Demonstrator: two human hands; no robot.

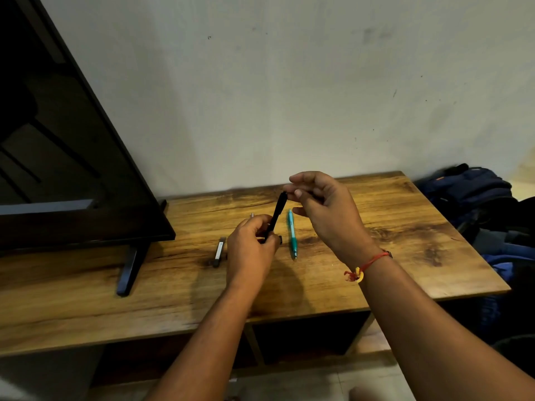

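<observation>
A black pen [276, 214] is held tilted above the wooden table [376, 256]. My left hand [250, 253] grips its lower end. My right hand [324, 209] pinches its upper tip with thumb and forefinger. Just to the right, a teal pen [291, 234] lies flat on the table. A grey and black pen [219, 252] lies to the left of my left hand. A pale pen tip [252, 215] shows just beyond my left hand; the rest of it is hidden.
A black TV [58, 140] on a stand foot [130, 267] fills the left side of the table. A wall [289, 82] runs right behind. Dark blue bags [469, 192] are piled beyond the table's right edge. Open shelves lie under the tabletop.
</observation>
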